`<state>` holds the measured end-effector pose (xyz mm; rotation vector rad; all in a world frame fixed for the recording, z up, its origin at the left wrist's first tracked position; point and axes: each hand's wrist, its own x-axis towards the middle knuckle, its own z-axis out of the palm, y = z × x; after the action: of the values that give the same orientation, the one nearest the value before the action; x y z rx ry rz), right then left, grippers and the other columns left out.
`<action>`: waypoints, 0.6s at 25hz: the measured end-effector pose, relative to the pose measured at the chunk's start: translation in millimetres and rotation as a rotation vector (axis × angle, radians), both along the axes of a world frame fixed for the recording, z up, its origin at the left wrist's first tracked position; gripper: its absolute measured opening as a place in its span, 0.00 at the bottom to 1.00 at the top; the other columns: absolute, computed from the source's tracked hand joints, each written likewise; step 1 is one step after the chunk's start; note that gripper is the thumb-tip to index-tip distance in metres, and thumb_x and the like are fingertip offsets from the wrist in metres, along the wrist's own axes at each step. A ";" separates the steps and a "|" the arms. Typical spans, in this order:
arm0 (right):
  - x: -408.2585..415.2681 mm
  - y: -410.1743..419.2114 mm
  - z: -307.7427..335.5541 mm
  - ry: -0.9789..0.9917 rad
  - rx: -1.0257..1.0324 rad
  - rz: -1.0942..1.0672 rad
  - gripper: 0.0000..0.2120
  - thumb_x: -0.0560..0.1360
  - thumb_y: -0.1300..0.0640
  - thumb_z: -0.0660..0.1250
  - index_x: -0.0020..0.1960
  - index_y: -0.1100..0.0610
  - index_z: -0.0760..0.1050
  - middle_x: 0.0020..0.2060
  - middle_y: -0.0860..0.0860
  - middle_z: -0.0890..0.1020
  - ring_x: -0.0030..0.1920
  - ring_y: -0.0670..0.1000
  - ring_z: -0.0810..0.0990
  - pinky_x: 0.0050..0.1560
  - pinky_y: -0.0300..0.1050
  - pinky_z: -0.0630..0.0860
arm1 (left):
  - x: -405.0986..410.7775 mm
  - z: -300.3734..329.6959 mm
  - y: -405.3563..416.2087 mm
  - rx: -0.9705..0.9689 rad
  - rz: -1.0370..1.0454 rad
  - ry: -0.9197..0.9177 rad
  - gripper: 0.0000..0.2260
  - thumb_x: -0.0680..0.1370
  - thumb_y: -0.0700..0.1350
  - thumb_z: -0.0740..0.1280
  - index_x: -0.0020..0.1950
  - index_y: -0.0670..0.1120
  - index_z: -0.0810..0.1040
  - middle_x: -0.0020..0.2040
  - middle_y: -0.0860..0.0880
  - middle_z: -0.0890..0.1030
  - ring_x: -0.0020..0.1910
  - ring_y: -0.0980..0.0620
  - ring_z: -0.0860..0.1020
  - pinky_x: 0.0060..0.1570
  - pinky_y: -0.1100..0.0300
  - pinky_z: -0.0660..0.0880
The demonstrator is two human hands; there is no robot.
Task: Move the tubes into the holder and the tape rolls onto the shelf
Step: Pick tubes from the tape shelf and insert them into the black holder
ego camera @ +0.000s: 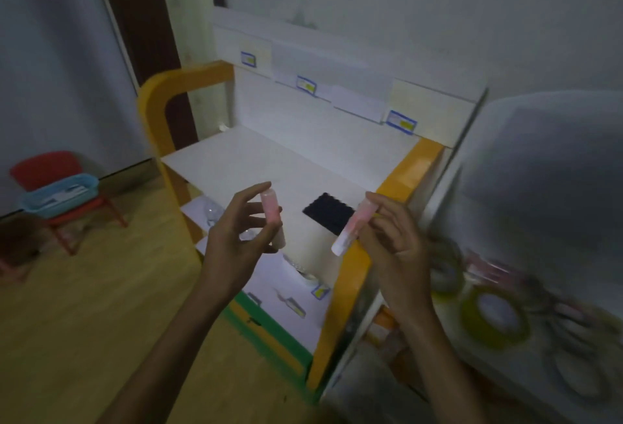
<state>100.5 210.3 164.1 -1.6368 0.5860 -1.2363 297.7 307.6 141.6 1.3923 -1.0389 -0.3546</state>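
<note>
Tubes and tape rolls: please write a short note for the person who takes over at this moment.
Left hand: holds a pink tube upright in its fingertips.
Right hand: holds a second pink tube, tilted.
Both tubes are in the air above the white shelf top, close to the black holder, which seems to hold no tube yet.
Tape rolls lie in the clear bin on the right, with what look like more tubes; blurred.
Done: two tubes picked up.
Left: put the tubes in the holder, then move the tape rolls to the shelf.
</note>
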 end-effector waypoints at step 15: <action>171.7 -76.6 -68.3 0.124 0.126 -0.477 0.15 0.75 0.63 0.70 0.59 0.51 0.77 0.49 0.29 0.78 0.53 0.41 0.80 0.49 0.47 0.82 | 178.6 -24.8 -107.3 0.071 -0.269 -0.087 0.22 0.75 0.39 0.73 0.67 0.50 0.74 0.54 0.48 0.82 0.47 0.55 0.82 0.40 0.57 0.82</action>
<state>272.2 133.7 95.8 -1.5216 1.1587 -1.4050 476.3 200.3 116.7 1.3416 -1.3015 -0.5358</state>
